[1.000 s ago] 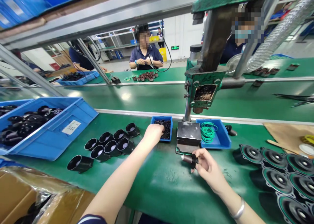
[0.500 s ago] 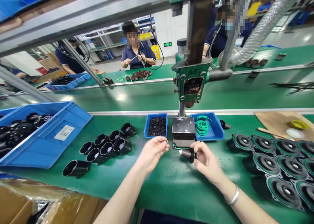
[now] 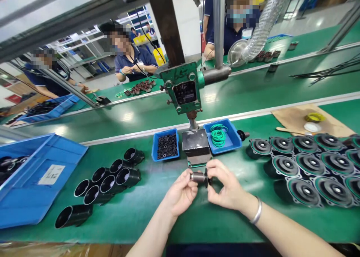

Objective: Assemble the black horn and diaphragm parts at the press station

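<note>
My right hand (image 3: 226,184) holds a dark pump rotor (image 3: 199,177) by the black disc (image 3: 207,177) at its right end, thumb below and fingers above. The rotor lies roughly level, its narrow end toward the left. At that end my left hand (image 3: 181,191) is closed, thumb and fingertip pinched against the shaft tip. The small black ring in those fingers is mostly hidden. Just beyond both hands are a blue bin of small black rings (image 3: 168,145), a metal press block (image 3: 196,140) and a blue bin (image 3: 234,137) with green rubber rings (image 3: 218,136).
Over the block hangs a green press head (image 3: 181,86). Several black cups (image 3: 128,176) lie on the left beside a large blue crate (image 3: 30,189). Rows of black housings (image 3: 287,166) with green seals fill the right. Co-workers sit across the green bench (image 3: 112,120).
My hands have come together; the left one has reached the rotor's narrow end. The rotor has moved left and lower. The head view has shifted and tilted.
</note>
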{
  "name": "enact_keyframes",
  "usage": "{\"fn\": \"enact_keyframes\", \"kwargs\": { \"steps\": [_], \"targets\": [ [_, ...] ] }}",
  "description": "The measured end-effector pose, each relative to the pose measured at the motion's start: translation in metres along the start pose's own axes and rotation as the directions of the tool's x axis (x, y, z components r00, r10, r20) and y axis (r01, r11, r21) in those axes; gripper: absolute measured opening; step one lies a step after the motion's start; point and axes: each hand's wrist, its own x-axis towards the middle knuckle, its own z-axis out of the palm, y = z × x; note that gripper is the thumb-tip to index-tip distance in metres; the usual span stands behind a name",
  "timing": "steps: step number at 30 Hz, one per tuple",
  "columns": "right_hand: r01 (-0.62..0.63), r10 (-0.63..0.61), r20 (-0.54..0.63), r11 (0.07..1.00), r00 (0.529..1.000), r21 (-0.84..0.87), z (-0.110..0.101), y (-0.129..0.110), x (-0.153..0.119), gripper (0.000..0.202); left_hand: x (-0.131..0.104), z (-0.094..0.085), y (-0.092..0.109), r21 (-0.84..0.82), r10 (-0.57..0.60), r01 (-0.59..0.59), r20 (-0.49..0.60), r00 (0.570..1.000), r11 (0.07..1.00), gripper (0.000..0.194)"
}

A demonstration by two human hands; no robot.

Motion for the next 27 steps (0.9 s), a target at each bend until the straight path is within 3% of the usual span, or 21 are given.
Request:
{"fn": "enact_keyframes", "kwargs": {
  "steps": [3,7,13,15,20,22,27],
  "targets": [
    [0.13,-0.134,-0.017,0.984,0.991,-0.12,-0.001,-0.001,-0.001,0.035,-0.002,0.001,-0.003,-0.037,-0.041,0.044,0.082,0.996,0.998,0.037],
    [0.173,-0.18,-0.053,0.978,0.982,-0.117,-0.002,-0.004,-0.002,0.034,-0.005,0.004,-0.006,-0.026,-0.085,0.091,0.18,0.98,0.995,0.039],
    [0.375,-0.384,-0.01,0.907,0.923,-0.19,-0.004,-0.005,-0.002,0.037,-0.008,0.01,-0.009,-0.017,-0.096,0.102,0.236,0.967,0.995,0.042],
    [0.339,-0.345,-0.001,0.924,0.939,-0.178,-0.004,-0.005,-0.003,0.039,-0.007,0.011,-0.009,0.031,-0.055,0.05,0.209,0.976,0.998,0.042],
    [0.056,-0.059,-0.052,0.997,0.997,-0.046,0.0,-0.004,-0.004,0.038,-0.007,0.017,-0.008,0.231,0.203,-0.228,0.126,0.971,0.946,0.04],
    [0.016,-0.018,-0.081,0.999,0.997,-0.028,0.0,-0.004,-0.003,0.037,-0.008,0.021,-0.007,0.281,0.26,-0.285,0.124,0.958,0.916,0.039],
    [0.008,-0.012,-0.105,0.999,0.994,-0.037,0.0,-0.001,-0.002,0.036,-0.013,0.024,-0.007,0.352,0.323,-0.382,0.216,0.921,0.854,0.067]
  ]
}}
